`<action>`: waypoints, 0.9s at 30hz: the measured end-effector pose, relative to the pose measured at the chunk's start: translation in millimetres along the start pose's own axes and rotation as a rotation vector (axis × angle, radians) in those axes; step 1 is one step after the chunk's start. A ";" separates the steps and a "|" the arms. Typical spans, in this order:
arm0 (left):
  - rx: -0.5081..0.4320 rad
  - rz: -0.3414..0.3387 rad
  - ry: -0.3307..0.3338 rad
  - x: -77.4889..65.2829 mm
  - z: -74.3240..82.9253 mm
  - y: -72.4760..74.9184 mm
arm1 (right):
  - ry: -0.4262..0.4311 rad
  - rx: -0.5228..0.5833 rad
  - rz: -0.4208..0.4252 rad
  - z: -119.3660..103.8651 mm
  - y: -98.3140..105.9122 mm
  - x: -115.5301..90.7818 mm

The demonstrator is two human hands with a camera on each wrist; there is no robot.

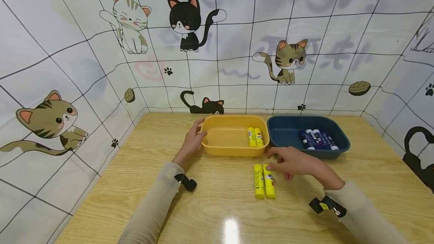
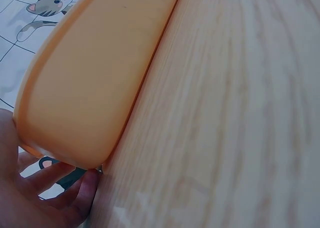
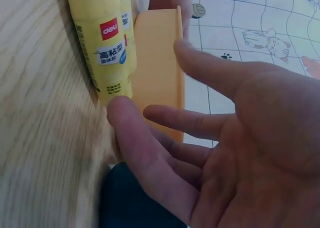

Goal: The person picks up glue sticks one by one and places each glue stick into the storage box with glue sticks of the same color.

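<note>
My left hand (image 1: 192,138) rests against the left end of the yellow plastic bin (image 1: 234,153), its fingers spread about that end in the left wrist view. Two yellow glue sticks (image 1: 259,182) lie side by side on the wooden table in front of the bin. Above the far end of the right-hand glue stick (image 1: 269,183) hovers my right hand (image 1: 293,161), thumb and fingers apart. A fingertip (image 3: 120,108) overlaps the end of a glue stick (image 3: 100,43) in the right wrist view. Two more yellow glue sticks (image 1: 255,137) stand inside the bin's right end.
A dark blue bin (image 1: 285,134) stands right beside the yellow one, holding several dark blue glue sticks (image 1: 317,139) in its right half. The wooden table (image 1: 210,199) meets a wall covering with printed cats (image 1: 237,86) behind the bins and at the sides.
</note>
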State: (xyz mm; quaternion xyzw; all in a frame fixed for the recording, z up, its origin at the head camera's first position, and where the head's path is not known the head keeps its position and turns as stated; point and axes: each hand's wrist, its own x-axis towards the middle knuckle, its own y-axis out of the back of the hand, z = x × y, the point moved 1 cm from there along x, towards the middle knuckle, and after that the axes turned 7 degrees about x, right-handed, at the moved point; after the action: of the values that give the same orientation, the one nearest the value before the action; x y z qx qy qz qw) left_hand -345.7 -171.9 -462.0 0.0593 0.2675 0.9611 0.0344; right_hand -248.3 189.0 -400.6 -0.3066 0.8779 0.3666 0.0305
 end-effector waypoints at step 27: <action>-0.012 0.003 0.000 -0.2 1.0 0.4 | 0.009 0.145 -0.186 21.3 -8.1 5.8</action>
State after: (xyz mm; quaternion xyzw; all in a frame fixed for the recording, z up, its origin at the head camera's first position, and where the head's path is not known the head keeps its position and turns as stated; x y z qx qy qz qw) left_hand -345.4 -171.7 -460.9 0.0593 0.2617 0.9627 0.0332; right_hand -252.1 195.7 -422.8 -0.3851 0.8700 0.2964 0.0826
